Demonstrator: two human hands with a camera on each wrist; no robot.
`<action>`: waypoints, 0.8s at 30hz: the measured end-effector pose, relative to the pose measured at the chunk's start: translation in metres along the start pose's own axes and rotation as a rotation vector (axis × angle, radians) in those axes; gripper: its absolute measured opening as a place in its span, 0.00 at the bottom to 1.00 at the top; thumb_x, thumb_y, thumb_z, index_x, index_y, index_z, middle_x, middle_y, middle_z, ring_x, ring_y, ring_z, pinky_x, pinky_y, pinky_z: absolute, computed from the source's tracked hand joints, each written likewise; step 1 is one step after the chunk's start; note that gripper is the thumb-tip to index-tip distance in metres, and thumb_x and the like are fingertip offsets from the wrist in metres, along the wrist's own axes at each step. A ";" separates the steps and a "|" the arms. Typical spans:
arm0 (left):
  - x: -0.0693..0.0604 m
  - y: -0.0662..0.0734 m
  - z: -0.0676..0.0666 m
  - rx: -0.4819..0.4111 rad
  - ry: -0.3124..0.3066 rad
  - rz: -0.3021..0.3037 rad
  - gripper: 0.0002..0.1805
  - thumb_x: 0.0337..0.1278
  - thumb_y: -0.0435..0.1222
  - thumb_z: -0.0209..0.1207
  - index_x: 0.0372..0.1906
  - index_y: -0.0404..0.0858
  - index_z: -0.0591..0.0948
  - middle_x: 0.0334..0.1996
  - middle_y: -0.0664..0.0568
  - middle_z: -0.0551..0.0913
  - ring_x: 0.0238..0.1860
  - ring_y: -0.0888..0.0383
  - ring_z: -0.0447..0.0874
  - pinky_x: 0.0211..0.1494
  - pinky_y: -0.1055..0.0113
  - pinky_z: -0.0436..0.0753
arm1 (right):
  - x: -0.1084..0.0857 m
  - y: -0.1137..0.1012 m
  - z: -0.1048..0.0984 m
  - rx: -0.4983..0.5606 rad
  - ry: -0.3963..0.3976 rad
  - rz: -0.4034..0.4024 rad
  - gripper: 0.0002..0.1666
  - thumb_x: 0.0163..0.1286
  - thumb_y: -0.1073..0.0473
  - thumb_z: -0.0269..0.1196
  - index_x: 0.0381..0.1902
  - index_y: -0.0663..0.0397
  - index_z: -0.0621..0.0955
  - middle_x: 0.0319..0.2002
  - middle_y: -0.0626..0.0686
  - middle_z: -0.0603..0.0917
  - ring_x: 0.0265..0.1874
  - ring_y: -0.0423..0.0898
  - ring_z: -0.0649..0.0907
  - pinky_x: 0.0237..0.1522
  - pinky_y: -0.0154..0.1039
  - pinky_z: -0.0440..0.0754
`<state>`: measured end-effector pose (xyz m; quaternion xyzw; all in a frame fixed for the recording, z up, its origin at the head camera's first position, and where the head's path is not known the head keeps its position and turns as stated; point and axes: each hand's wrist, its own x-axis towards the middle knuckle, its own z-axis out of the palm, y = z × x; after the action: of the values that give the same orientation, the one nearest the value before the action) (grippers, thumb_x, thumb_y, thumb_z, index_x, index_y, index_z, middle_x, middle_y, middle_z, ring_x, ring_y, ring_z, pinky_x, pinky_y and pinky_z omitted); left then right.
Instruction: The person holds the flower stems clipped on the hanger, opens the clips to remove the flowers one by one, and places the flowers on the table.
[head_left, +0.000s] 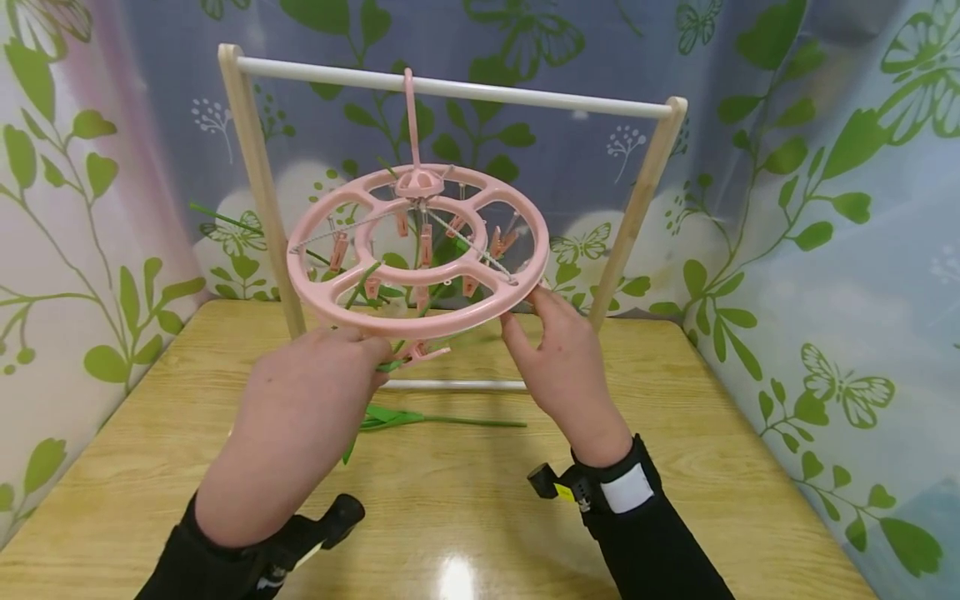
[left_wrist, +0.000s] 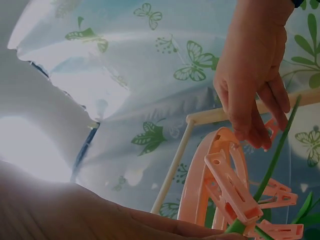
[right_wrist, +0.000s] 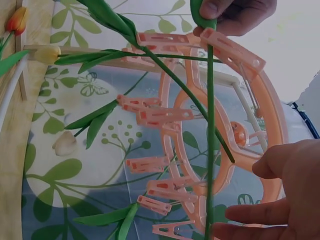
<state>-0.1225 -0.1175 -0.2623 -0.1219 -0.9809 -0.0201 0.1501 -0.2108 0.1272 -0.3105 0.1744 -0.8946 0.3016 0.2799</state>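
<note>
My left hand pinches a green artificial flower stem at the near left rim of a pink round clip hanger. Beside those fingertips is a pink clothespin, and the stem runs across the ring. That flower's head is hidden. At the near right rim, my right hand touches the ring, thumb apart from the fairly straight fingers. Below the ring hang other clothespins, with a yellow tulip and a pale tulip among them.
The hanger hooks over the white bar of a wooden-legged stand. A green-stemmed flower lies on the wooden table, its head hidden in the head view. Behind hangs a leaf-patterned curtain.
</note>
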 end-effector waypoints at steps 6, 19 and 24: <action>0.002 0.004 0.004 -0.001 -0.005 0.025 0.06 0.58 0.47 0.71 0.39 0.53 0.88 0.28 0.57 0.82 0.28 0.55 0.78 0.20 0.61 0.74 | 0.000 0.001 -0.002 -0.055 -0.022 -0.072 0.24 0.76 0.47 0.61 0.68 0.41 0.78 0.63 0.49 0.83 0.60 0.50 0.83 0.54 0.51 0.83; 0.015 0.015 0.023 -0.005 -0.001 0.121 0.05 0.63 0.45 0.69 0.42 0.53 0.89 0.28 0.57 0.81 0.29 0.54 0.78 0.26 0.61 0.77 | -0.006 -0.010 -0.013 0.278 -0.274 -0.127 0.17 0.76 0.51 0.64 0.59 0.41 0.84 0.59 0.43 0.84 0.61 0.43 0.82 0.55 0.48 0.82; 0.021 0.018 0.034 0.006 0.031 0.157 0.06 0.64 0.43 0.67 0.44 0.52 0.89 0.28 0.55 0.81 0.30 0.53 0.79 0.27 0.62 0.77 | -0.006 -0.011 -0.018 0.375 -0.316 -0.045 0.14 0.74 0.51 0.66 0.55 0.37 0.86 0.56 0.40 0.85 0.62 0.40 0.80 0.60 0.50 0.80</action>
<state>-0.1477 -0.0925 -0.2881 -0.1979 -0.9659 -0.0074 0.1667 -0.1938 0.1312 -0.2976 0.2882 -0.8516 0.4249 0.1058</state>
